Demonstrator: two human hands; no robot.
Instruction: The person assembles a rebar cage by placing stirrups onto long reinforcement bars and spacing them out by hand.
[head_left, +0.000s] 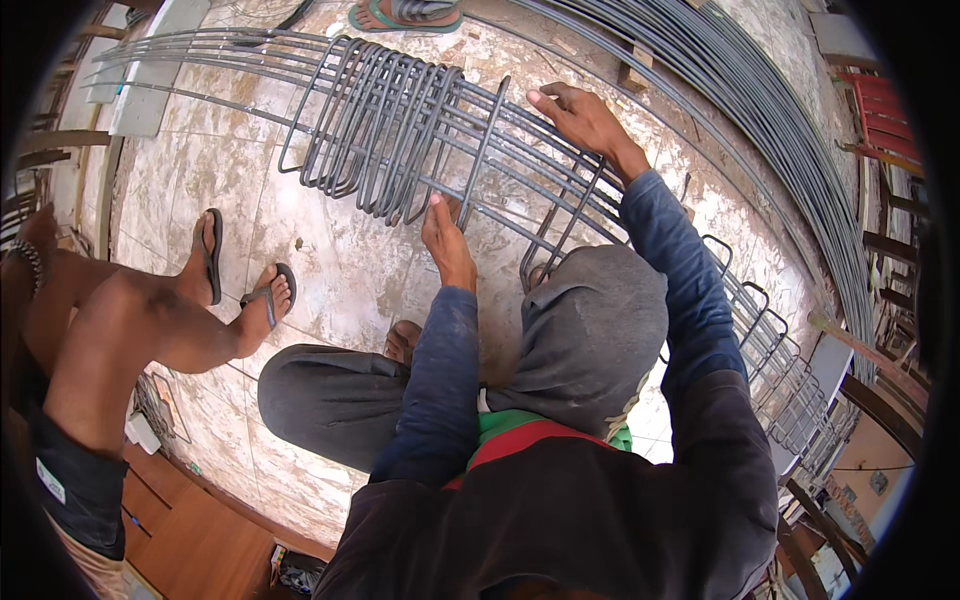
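Long steel rebars [540, 172] run from the upper left down to the right, with a dense bunch of bent steel stirrups [385, 125] around them. To the right of the bunch stands a single stirrup [487, 140], set apart. At its lower end is my left hand [450, 245], thumb up and fingers curled around the steel, partly hidden behind it. My right hand [585, 122] hovers past the stirrup's upper end, fingers stretched out and apart, with nothing seen in it. Another stirrup [575, 215] encircles the bars nearer my knee.
A bundle of long rebars [770, 110] curves along the right side. Behind my right arm lies a finished-looking cage [775, 350]. Another person's legs [150, 315] in flip-flops are at left; a sandalled foot [405, 18] is at the top. A red chair [885, 115] stands far right.
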